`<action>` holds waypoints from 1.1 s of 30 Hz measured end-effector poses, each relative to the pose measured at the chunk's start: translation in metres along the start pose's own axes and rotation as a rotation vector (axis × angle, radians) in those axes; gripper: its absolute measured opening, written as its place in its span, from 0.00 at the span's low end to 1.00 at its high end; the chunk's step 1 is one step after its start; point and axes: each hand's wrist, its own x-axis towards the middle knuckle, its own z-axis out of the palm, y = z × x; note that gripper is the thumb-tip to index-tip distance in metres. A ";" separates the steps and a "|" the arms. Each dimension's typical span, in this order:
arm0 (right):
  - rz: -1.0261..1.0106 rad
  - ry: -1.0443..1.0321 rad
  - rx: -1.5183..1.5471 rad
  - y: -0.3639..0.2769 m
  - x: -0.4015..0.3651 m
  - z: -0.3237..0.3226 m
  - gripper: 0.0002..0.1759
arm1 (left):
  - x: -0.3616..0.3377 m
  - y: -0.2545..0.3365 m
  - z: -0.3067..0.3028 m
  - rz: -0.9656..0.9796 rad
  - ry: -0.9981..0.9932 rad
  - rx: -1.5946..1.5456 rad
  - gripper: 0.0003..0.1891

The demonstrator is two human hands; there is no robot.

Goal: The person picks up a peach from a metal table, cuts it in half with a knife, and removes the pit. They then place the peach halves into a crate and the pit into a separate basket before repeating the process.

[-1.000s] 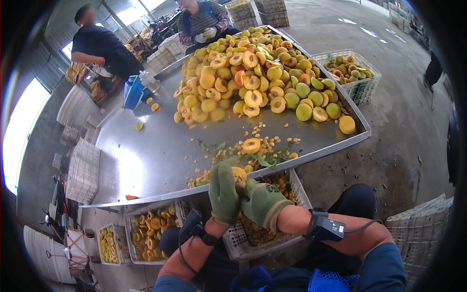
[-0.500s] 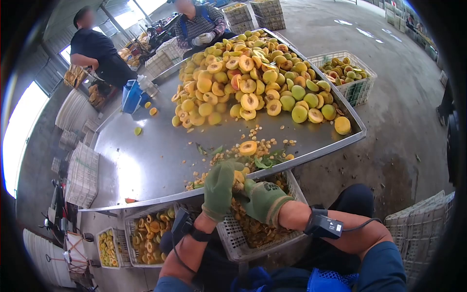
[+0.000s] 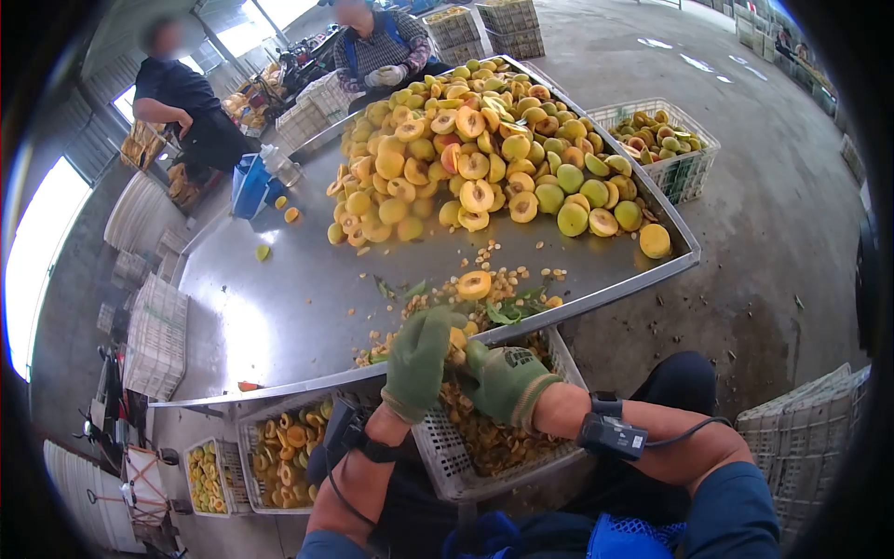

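Observation:
My left hand [image 3: 416,361], in a green knit glove, is closed around a yellow peach piece [image 3: 457,339] at the table's near edge. Only a small part of that fruit shows between the gloves. Beside it, touching or nearly touching the fruit, my right hand [image 3: 507,380] is gloved the same way with its fingers curled. Whatever the right fingers hold is hidden. Below both hands stands a crate of peach scraps and pits [image 3: 494,443]. Just beyond the gloves lie a cut peach half [image 3: 474,285], loose pits [image 3: 510,278] and green leaves [image 3: 507,311].
A large heap of whole and halved peaches [image 3: 466,158] covers the far part of the metal table [image 3: 317,307]. Fruit-filled crates stand at right [image 3: 684,172] and lower left [image 3: 279,452]. A blue container [image 3: 250,186] sits at the left edge. Two people are beyond the table.
My hands stay at the same place with the peach piece, shifting only slightly. The standing person at the far left has turned and moved an arm.

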 end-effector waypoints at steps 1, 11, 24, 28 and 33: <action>-0.030 0.015 -0.005 0.006 0.000 0.009 0.15 | -0.001 0.001 0.001 0.013 0.021 0.001 0.22; -0.054 0.037 0.333 0.003 0.008 0.035 0.13 | -0.012 0.002 0.012 0.011 0.258 -0.154 0.19; 0.201 -0.212 0.726 0.001 0.016 0.005 0.07 | -0.002 0.002 0.003 0.007 0.012 -0.406 0.27; 0.343 -0.344 0.848 -0.009 0.018 -0.018 0.09 | -0.007 -0.005 0.010 0.103 0.031 -0.398 0.28; 0.031 -0.266 0.456 0.005 0.019 -0.011 0.11 | -0.008 -0.010 0.004 0.050 -0.013 -0.350 0.28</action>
